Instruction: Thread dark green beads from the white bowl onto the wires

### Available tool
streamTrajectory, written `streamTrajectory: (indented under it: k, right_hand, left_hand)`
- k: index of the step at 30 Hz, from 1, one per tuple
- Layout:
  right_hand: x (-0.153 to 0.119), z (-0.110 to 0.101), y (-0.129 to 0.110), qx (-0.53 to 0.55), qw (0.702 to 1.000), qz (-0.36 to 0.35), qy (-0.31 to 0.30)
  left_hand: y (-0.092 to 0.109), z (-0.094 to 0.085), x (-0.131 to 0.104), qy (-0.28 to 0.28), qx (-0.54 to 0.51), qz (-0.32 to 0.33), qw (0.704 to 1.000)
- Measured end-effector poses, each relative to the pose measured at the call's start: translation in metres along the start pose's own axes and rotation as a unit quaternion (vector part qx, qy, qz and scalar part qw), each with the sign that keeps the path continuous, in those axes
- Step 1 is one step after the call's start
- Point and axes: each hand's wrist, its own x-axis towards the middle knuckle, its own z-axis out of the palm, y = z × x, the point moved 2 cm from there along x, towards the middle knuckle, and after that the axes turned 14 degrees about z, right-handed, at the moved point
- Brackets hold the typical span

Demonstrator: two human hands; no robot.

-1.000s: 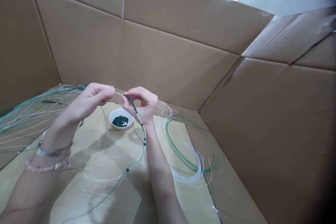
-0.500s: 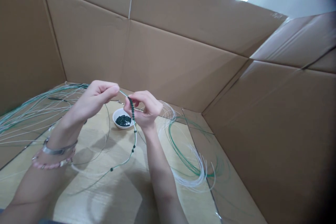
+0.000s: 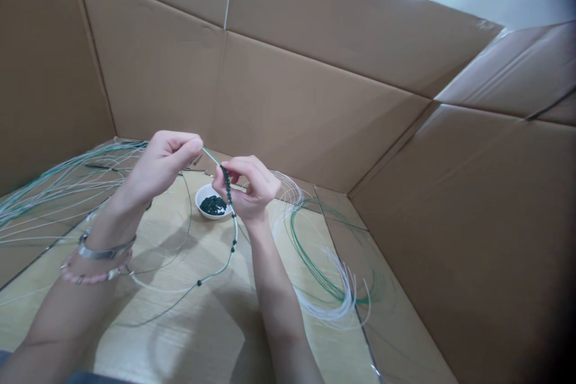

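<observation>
My left hand [image 3: 171, 159] pinches a pair of thin wires, one white and one green, which run taut down to the right. My right hand [image 3: 249, 186] is closed on the same wires, at the upper end of a row of small dark green pieces [image 3: 227, 185] packed together on them. Below that row, several more dark pieces sit spaced apart along the hanging wires [image 3: 225, 267], which curve down toward my left wrist. A white bowl [image 3: 201, 211] of loose dark pieces [image 3: 213, 205] stands behind, just left of my right hand.
Coiled white and green wires [image 3: 310, 264] lie on the table at the right. A spread of long wires [image 3: 58, 174] covers the back left. Cardboard walls [image 3: 315, 102] enclose the table [image 3: 171, 342] at the back and sides.
My left hand has moved slightly up and left, so more wire shows between the hands. My right hand keeps its grip, and the hanging wires have shifted a little.
</observation>
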Motion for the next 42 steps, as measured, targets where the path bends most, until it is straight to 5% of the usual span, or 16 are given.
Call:
streamTrajectory:
  k: [3,6,9,12,15,22,25,31,37,42]
  right_hand:
    - [0.001,0.002,-0.001,0.013,0.999,0.038,-0.013]
    - [0.002,0.004,-0.001,0.095,0.981,0.168,-0.020]
    - [0.003,0.008,0.001,0.237,0.915,0.326,-0.034]
    - [0.005,0.010,0.003,0.357,0.840,0.406,-0.040]
    - [0.008,0.007,0.005,0.417,0.789,0.451,-0.031]
    - [0.015,-0.010,0.006,0.487,0.736,0.470,-0.021]
    - [0.019,-0.017,0.011,0.459,0.761,0.455,-0.051]
    - [0.025,-0.027,0.020,0.281,0.850,0.439,-0.071]
    - [0.025,-0.030,0.027,0.255,0.865,0.427,-0.071]
    - [0.028,-0.033,0.027,0.271,0.871,0.400,-0.084]
  left_hand:
    - [-0.007,-0.002,0.001,0.047,-0.038,0.009,0.998]
    - [-0.014,-0.005,0.003,0.122,-0.078,0.023,0.989]
    - [-0.017,-0.010,0.004,0.175,-0.104,0.051,0.978]
    - [-0.018,-0.016,0.006,0.205,-0.116,0.082,0.968]
    - [-0.022,-0.022,0.007,0.210,-0.115,0.103,0.965]
    - [-0.023,-0.033,0.005,0.148,-0.099,0.095,0.979]
    - [-0.014,-0.038,0.002,0.086,-0.086,0.052,0.991]
    - [-0.008,-0.038,-0.003,-0.155,-0.038,-0.069,0.985]
    - [0.004,-0.021,-0.007,-0.189,0.012,-0.034,0.981]
    - [0.014,-0.009,-0.007,-0.110,0.079,-0.013,0.991]
